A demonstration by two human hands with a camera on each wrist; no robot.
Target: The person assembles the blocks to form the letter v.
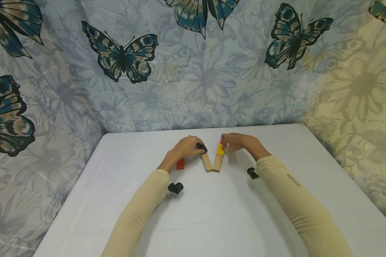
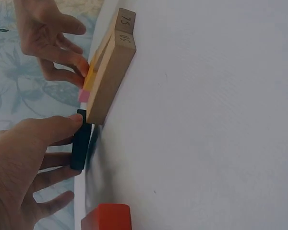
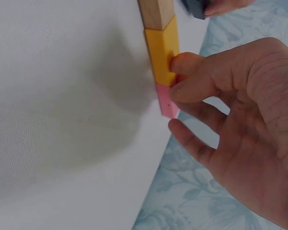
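My left hand [image 1: 188, 147] pinches a dark block [image 2: 80, 141] between thumb and fingers, at the far end of the left natural wooden block [image 1: 207, 162]. A second wooden block [image 1: 217, 163] meets it at the near end, forming a V; numbers are printed on their ends. Beyond the second one stand a yellow block [image 3: 159, 50] and a pink block [image 3: 165, 101] in line. My right hand [image 1: 234, 142] touches the yellow block with its fingertips, its thumb apart from the blocks in the left wrist view. Near my left wrist is a red block [image 1: 180, 164].
All blocks lie on a white table [image 1: 206, 214], towards its far edge. Behind it hangs a floral wall covering [image 1: 209, 85] with butterflies. Black wrist mounts [image 1: 175, 187] stick out from both sleeves.
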